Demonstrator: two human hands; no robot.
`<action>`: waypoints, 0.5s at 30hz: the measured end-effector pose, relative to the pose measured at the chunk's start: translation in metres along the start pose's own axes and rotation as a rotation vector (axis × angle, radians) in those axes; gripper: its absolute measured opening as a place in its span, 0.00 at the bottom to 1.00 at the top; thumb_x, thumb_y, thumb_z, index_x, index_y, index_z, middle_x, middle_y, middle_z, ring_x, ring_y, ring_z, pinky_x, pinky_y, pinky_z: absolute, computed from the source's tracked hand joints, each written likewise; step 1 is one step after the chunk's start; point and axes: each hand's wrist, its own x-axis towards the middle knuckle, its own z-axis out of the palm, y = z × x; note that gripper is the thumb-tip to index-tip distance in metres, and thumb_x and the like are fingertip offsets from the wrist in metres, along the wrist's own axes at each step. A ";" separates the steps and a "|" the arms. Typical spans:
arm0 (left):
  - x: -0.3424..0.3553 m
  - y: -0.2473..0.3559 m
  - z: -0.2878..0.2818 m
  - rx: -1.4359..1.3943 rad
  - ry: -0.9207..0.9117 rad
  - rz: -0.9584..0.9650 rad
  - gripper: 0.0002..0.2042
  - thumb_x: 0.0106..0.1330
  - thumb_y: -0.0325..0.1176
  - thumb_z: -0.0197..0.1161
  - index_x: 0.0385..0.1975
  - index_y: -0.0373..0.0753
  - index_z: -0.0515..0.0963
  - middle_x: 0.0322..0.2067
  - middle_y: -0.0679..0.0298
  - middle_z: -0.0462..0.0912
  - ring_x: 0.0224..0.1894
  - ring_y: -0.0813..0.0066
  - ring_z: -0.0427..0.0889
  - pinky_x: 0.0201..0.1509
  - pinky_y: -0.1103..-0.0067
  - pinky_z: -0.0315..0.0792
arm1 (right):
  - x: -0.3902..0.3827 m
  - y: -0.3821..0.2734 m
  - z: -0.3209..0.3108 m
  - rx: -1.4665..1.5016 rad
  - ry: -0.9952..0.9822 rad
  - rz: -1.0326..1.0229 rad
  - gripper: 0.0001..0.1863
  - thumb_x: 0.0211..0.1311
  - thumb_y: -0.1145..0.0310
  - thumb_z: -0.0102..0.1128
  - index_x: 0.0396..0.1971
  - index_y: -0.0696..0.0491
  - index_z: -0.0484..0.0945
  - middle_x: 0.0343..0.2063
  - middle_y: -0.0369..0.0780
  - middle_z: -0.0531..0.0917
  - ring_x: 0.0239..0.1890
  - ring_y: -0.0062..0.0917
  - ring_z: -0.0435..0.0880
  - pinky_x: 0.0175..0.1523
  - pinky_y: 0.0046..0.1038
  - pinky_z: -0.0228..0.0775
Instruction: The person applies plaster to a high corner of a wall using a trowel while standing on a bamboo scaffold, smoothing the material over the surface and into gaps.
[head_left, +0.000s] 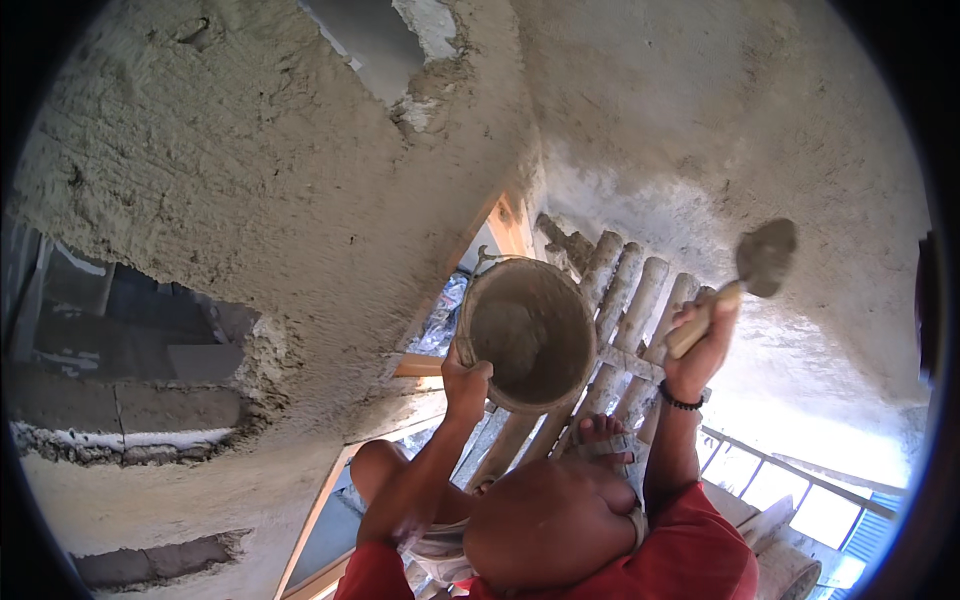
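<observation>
My left hand (466, 384) grips the near left rim of a mortar-caked bucket (575, 350), tilted so that its inside shows. Some grey mortar (508, 338) lies at the bottom of it. Out to the right, my right hand (703, 345) is closed round the wooden handle of a trowel (766, 258). The trowel's blade points up and away, coated with grey mortar and slightly blurred. It is in front of the plastered wall on the right; whether it touches the wall I cannot tell.
Rough plaster covers the wall (330, 200) on the left, with bare patches of grey block (170, 405). A wooden frame (420, 366) edges an opening beside the bucket. Beneath me is a platform of spaced round poles (640, 300), with gaps between them. A railing (790, 470) stands lower right.
</observation>
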 end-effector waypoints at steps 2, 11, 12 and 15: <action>-0.007 0.003 -0.007 -0.005 0.005 -0.010 0.29 0.43 0.14 0.49 0.51 0.32 0.69 0.41 0.63 0.78 0.41 0.77 0.76 0.47 0.82 0.69 | 0.015 -0.003 -0.001 -0.061 0.117 -0.234 0.26 0.63 0.62 0.55 0.57 0.52 0.58 0.28 0.40 0.74 0.25 0.22 0.76 0.24 0.21 0.72; -0.032 0.019 -0.026 0.010 0.031 0.015 0.28 0.43 0.14 0.50 0.50 0.33 0.69 0.40 0.64 0.78 0.39 0.77 0.77 0.43 0.82 0.71 | 0.068 0.066 0.032 -0.574 0.294 -0.542 0.28 0.60 0.70 0.56 0.59 0.58 0.59 0.36 0.49 0.79 0.36 0.30 0.80 0.36 0.30 0.75; -0.029 0.017 -0.021 0.002 0.007 0.030 0.28 0.43 0.14 0.50 0.50 0.33 0.70 0.39 0.64 0.78 0.39 0.77 0.78 0.43 0.82 0.71 | 0.082 0.099 0.022 -1.064 0.057 -0.686 0.28 0.60 0.69 0.55 0.58 0.59 0.60 0.38 0.50 0.79 0.38 0.34 0.80 0.37 0.30 0.74; -0.029 0.004 -0.033 0.091 -0.001 -0.027 0.27 0.42 0.15 0.51 0.49 0.34 0.70 0.36 0.66 0.78 0.34 0.80 0.76 0.38 0.85 0.70 | 0.086 0.154 -0.009 -1.912 -0.927 -0.199 0.27 0.59 0.68 0.52 0.58 0.60 0.63 0.44 0.54 0.78 0.45 0.44 0.78 0.41 0.31 0.72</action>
